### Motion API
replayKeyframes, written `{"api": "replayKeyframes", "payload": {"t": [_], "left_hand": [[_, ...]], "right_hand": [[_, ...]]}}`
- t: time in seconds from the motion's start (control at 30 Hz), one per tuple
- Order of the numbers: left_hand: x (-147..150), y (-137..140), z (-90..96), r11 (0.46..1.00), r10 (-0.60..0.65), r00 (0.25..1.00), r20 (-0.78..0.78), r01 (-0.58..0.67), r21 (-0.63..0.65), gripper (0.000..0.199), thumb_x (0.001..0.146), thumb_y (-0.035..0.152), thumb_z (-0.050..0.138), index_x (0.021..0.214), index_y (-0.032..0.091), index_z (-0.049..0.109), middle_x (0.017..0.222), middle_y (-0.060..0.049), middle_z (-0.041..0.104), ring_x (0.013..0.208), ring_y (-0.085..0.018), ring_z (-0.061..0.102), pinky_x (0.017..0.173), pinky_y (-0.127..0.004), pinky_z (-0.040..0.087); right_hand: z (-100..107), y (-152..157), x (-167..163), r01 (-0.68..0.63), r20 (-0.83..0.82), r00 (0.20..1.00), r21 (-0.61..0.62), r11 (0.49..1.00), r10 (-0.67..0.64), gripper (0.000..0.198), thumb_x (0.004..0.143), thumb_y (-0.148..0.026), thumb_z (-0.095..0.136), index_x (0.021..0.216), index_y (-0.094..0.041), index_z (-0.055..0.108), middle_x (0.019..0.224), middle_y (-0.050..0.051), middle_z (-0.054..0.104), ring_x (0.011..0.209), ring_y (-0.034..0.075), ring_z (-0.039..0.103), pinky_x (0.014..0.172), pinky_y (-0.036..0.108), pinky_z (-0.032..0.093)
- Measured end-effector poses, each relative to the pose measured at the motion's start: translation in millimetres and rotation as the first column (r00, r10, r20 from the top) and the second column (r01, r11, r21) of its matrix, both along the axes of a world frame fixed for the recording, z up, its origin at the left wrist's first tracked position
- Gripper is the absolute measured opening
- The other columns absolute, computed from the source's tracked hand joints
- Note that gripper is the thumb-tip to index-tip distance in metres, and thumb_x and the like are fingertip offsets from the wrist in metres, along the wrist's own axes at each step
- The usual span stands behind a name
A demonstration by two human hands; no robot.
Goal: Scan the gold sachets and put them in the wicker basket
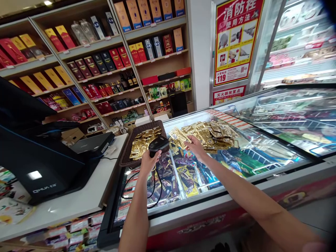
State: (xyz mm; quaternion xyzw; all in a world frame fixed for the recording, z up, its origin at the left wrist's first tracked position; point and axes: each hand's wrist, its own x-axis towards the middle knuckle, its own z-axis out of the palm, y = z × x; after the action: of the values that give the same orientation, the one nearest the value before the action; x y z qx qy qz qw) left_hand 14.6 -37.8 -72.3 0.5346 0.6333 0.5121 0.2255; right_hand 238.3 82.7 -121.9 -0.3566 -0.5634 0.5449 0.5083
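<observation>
My left hand (150,161) is closed round a black handheld barcode scanner (158,144), whose cord (159,189) hangs in loops over the glass freezer lid. Between the fingers of my right hand (194,146) is a gold packet (179,136), held flat and tilted toward the scanner. Just beyond that hand, a pile of similar gold packets (216,134) lies on the freezer lid. Left of the scanner sits a brown woven basket (126,161) with more gold packets (143,141) in it. The scanner hides part of the basket's right side.
A chest freezer (194,210) with a glass top stretches to the right, frozen goods showing inside. At left, a black checkout terminal (47,161) stands on a white counter (105,182). Shelves of boxed bottles (91,66) and a red-yellow poster (237,42) are behind.
</observation>
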Motion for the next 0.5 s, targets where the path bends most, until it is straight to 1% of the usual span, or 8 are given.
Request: {"api": "replayKeyframes", "payload": {"t": [0.13, 0.23, 0.33, 0.5], "left_hand": [[1.7, -0.5, 1.4, 1.0, 0.001, 1.0, -0.011, -0.001, -0.02, 0.042, 0.07, 0.057, 0.068, 0.073, 0.016, 0.06, 0.067, -0.005, 0.067, 0.053, -0.015, 0.058, 0.051, -0.024, 0.043], [3.0, -1.2, 3.0, 1.0, 0.007, 1.0, -0.018, -0.008, -0.027, 0.043, 0.069, 0.058, 0.069, 0.072, 0.016, 0.061, 0.067, -0.005, 0.067, 0.054, -0.015, 0.059, 0.052, -0.025, 0.043], [3.5, -1.2, 4.4, 0.999, 0.003, 1.0, 0.015, -0.003, -0.036, 0.044, 0.067, 0.059, 0.069, 0.074, 0.016, 0.061, 0.066, -0.004, 0.067, 0.055, -0.016, 0.06, 0.053, -0.026, 0.045], [4.7, -0.7, 7.0, 0.999, 0.003, 0.998, 0.055, -0.001, -0.046, 0.047, 0.065, 0.061, 0.071, 0.075, 0.016, 0.062, 0.067, -0.005, 0.067, 0.057, -0.018, 0.061, 0.054, -0.027, 0.047]], "right_hand": [[-1.7, 2.4, -0.2, -0.006, -0.013, 1.0, 0.007, 1.0, 0.006, 0.037, 0.073, -0.042, 0.067, 0.101, -0.022, 0.054, 0.09, -0.001, 0.059, 0.055, 0.013, 0.059, 0.058, 0.03, 0.047], [-1.9, 3.7, -0.4, 0.0, -0.015, 1.0, 0.0, 1.0, 0.0, 0.036, 0.072, -0.042, 0.066, 0.1, -0.022, 0.054, 0.086, -0.001, 0.059, 0.054, 0.014, 0.059, 0.056, 0.03, 0.047], [-1.4, 5.2, -0.2, 0.004, -0.018, 1.0, 0.002, 1.0, -0.003, 0.036, 0.072, -0.042, 0.066, 0.1, -0.022, 0.055, 0.081, -0.003, 0.057, 0.054, 0.015, 0.06, 0.055, 0.029, 0.045], [1.0, 4.0, -1.1, 0.019, -0.015, 1.0, 0.019, 1.0, -0.019, 0.032, 0.072, -0.04, 0.066, 0.096, -0.022, 0.054, 0.081, -0.004, 0.056, 0.053, 0.013, 0.06, 0.056, 0.029, 0.046]]}}
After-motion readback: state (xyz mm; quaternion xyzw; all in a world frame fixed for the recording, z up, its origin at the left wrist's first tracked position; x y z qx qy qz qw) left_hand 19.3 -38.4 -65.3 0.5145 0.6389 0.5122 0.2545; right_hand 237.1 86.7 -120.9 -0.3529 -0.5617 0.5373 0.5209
